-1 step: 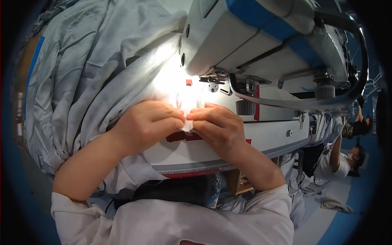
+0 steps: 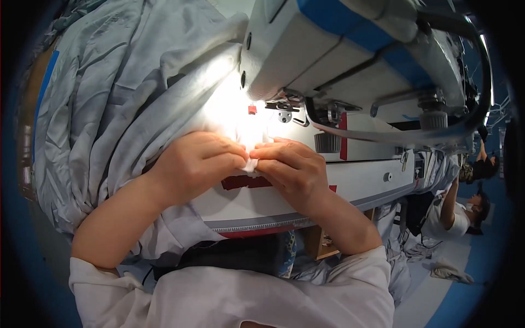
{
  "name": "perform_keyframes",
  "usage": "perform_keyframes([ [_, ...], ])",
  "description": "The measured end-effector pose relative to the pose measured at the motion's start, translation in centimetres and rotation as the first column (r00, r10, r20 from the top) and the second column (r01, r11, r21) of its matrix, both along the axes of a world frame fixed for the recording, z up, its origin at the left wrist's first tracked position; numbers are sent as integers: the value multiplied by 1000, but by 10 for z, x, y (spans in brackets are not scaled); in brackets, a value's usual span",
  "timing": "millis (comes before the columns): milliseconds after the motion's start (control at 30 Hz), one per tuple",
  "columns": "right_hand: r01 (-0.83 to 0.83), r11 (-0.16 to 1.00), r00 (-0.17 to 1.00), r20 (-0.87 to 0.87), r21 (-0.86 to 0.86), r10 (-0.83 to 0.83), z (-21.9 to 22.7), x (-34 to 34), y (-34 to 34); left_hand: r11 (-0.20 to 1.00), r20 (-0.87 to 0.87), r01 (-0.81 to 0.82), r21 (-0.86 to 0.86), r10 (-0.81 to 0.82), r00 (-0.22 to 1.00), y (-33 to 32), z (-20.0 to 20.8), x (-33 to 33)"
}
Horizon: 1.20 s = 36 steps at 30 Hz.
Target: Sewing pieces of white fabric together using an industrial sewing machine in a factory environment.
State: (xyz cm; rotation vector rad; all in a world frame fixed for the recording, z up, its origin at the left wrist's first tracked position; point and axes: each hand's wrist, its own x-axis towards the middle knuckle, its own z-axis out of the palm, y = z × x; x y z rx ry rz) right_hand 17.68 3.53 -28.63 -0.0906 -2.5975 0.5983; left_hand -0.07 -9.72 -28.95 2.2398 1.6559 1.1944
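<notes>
My left hand and my right hand meet in front of the sewing machine. Between their fingertips both pinch the narrow end of a white cloth, which runs up toward the needle area. Strong lamp light washes out the cloth beyond the fingers. A small red piece shows by the presser foot, whose exact contact with the cloth I cannot make out. My fingers hide part of the fold.
A large heap of pale grey fabric covers the left side and hangs over the table edge. A measuring tape strip runs along the front edge. Far right, a person in a white shirt sits beside more fabric.
Hardly anything differs. The pinched cloth end has shifted very slightly, and a little more of the dark red patch below the fingers shows.
</notes>
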Motion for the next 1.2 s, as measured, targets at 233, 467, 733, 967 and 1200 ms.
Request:
perform_keyframes([
  [233,41,999,996,-81,22,-39,-5,6,-2,998,-50,-54,17,55,997,4,-2,8],
  [467,3,999,999,-54,51,-1,-2,4,-2,998,-48,19,52,-17,999,6,-2,3],
  [733,19,1000,964,264,13,-22,-10,3,25,979,204,-17,203,-25,979,26,-31,2],
  [967,65,994,975,218,-84,-45,-39,6,41,983,442,-60,174,-23,897,36,-39,-2],
  [1200,206,964,968,183,-169,-174,-21,4,36,996,-19,-82,-47,81,996,34,-2,-14],
])
